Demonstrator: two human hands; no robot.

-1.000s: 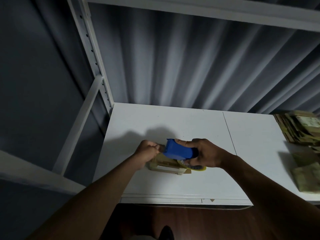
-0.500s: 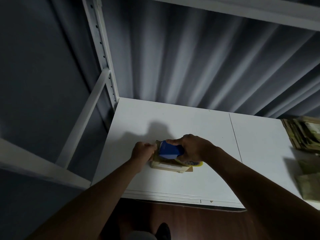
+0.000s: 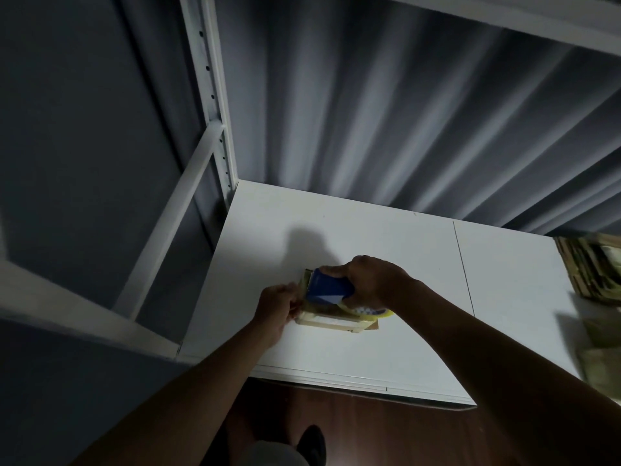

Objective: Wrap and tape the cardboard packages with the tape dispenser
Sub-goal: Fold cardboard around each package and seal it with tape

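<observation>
A small cardboard package point(image 3: 331, 321) lies flat on the white table point(image 3: 386, 351), near its front left. My right hand point(image 3: 371, 282) grips a blue tape dispenser point(image 3: 328, 290) and holds it down on top of the package; a yellowish tape roll point(image 3: 371, 311) shows under the hand. My left hand point(image 3: 276, 306) has its fingers curled against the package's left end, holding it. The package's top is mostly hidden by the dispenser.
Stacks of taped cardboard packages point(image 3: 591, 267) lie at the table's right edge, with more blurred ones point(image 3: 601, 351) nearer me. A white shelf post point(image 3: 215, 95) rises at the back left. A grey curtain hangs behind. Dark wooden floor point(image 3: 369, 432) shows below the front edge.
The dispenser came down from above the package onto its top and slid toward the left end. My left hand stayed at the left end.
</observation>
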